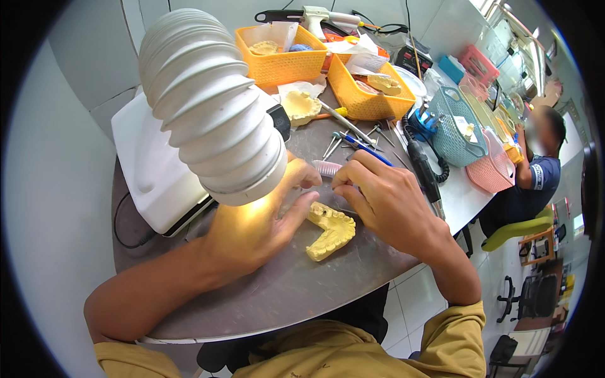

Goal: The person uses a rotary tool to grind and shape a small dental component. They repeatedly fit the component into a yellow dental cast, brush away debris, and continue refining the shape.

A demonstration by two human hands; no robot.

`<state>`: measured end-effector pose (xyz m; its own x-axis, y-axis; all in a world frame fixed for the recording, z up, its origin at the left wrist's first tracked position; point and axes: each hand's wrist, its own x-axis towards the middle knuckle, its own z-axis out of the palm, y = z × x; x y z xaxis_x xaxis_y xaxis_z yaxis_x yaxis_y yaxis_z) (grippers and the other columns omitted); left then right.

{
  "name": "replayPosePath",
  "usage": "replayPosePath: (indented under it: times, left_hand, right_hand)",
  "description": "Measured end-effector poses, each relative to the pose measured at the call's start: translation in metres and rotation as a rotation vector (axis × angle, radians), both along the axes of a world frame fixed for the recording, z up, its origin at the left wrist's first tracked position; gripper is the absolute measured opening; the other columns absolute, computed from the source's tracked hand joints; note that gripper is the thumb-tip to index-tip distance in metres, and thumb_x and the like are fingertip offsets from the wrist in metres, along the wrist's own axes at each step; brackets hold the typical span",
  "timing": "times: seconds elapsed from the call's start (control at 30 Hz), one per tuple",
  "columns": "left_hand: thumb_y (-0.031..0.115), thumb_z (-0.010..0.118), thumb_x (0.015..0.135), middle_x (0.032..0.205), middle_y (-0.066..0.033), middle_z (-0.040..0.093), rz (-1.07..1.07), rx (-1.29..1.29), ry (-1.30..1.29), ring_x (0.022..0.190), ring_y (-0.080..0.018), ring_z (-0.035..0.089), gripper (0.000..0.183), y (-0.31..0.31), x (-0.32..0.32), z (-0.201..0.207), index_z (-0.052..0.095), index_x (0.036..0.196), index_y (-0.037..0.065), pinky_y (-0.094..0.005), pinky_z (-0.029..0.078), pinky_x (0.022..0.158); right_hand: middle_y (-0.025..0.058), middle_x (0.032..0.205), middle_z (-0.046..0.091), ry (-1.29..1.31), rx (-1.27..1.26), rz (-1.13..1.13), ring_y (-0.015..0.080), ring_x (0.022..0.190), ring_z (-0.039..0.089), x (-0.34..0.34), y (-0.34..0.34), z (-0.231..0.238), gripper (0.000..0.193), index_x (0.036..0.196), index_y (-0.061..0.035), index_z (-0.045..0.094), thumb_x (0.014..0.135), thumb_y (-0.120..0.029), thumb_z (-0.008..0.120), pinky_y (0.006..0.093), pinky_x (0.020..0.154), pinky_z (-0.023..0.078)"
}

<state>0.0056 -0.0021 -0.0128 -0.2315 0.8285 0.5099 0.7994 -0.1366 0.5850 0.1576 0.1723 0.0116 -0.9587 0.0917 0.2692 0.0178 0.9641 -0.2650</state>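
A yellow dental cast (333, 233), shaped like a jaw arch with teeth, lies on the grey bench between my forearms. My left hand (261, 211) hovers at its left, lit brightly under the hose mouth. Its thumb stands apart from the curled fingers, and I see nothing held there. Above the cast's right side, my right hand (381, 192) has thumb and fingers pinched together; whatever they grip is too small or hidden to name. Just beyond both hands lies a small brush (326, 167) with pale pink bristles. A blue pen (364, 150) lies behind my right hand.
A ribbed white hose (208, 107) hangs over a white machine (151, 157) at left. Behind are metal tools, a pale cast (299, 107) and yellow baskets (287, 66). A handpiece (423, 167) lies right, near a teal basket (457, 129). Another person (542, 170) sits far right.
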Motion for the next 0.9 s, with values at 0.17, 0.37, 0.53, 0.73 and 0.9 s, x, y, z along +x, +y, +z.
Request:
replayPosePath:
  times: [0.17, 0.37, 0.53, 0.73, 0.9]
  left_hand:
    - [-0.004, 0.078, 0.082, 0.097, -0.0104, 0.065, -0.018, 0.184, 0.133, 0.087, -0.0228, 0.066, 0.024, 0.003, 0.004, -0.003, 0.069, 0.104, 0.004, -0.0295, 0.053, 0.074]
    - [-0.005, 0.079, 0.076, 0.087, -0.0069, 0.067, -0.016, 0.229, 0.203, 0.073, -0.0231, 0.065, 0.023, 0.006, 0.006, 0.000, 0.069, 0.094, 0.006, -0.0321, 0.052, 0.064]
    - [-0.006, 0.078, 0.073, 0.085, -0.0070, 0.067, 0.021, 0.251, 0.193, 0.071, -0.0245, 0.065, 0.024, 0.009, 0.010, -0.005, 0.069, 0.091, 0.006, -0.0327, 0.052, 0.063]
    - [-0.011, 0.076, 0.078, 0.092, -0.0142, 0.067, -0.011, 0.147, 0.058, 0.083, -0.0227, 0.068, 0.019, 0.005, 0.014, 0.001, 0.065, 0.090, -0.001, -0.0307, 0.055, 0.075]
    - [-0.012, 0.074, 0.080, 0.089, -0.0139, 0.066, -0.001, 0.137, 0.026, 0.082, -0.0225, 0.067, 0.017, 0.007, 0.017, 0.000, 0.064, 0.088, -0.001, -0.0313, 0.054, 0.076]
  right_hand:
    - [0.0137, 0.096, 0.065, 0.032, -0.254, 0.005, 0.0352, 0.086, 0.066, 0.002, -0.012, 0.010, 0.015, 0.102, -0.0028, 0.062, 0.096, -0.017, 0.065, 0.0442, 0.072, 0.051]
    - [0.0154, 0.094, 0.064, 0.032, -0.345, 0.028, 0.0373, 0.087, 0.065, 0.004, -0.012, 0.010, 0.019, 0.101, -0.0017, 0.060, 0.099, -0.021, 0.064, 0.0452, 0.073, 0.050]
    - [0.0155, 0.094, 0.063, 0.087, -0.311, 0.051, 0.0377, 0.088, 0.065, 0.006, -0.011, 0.002, 0.020, 0.101, -0.0030, 0.058, 0.100, -0.022, 0.061, 0.0472, 0.073, 0.050]
    - [0.0152, 0.100, 0.064, 0.066, -0.298, 0.042, 0.0382, 0.089, 0.066, 0.007, -0.013, 0.004, 0.022, 0.102, -0.0030, 0.059, 0.100, -0.025, 0.060, 0.0477, 0.074, 0.051]
    - [0.0175, 0.101, 0.064, 0.063, -0.298, 0.015, 0.0395, 0.088, 0.066, 0.009, -0.014, 0.002, 0.023, 0.103, -0.0014, 0.058, 0.100, -0.024, 0.060, 0.0479, 0.075, 0.052]
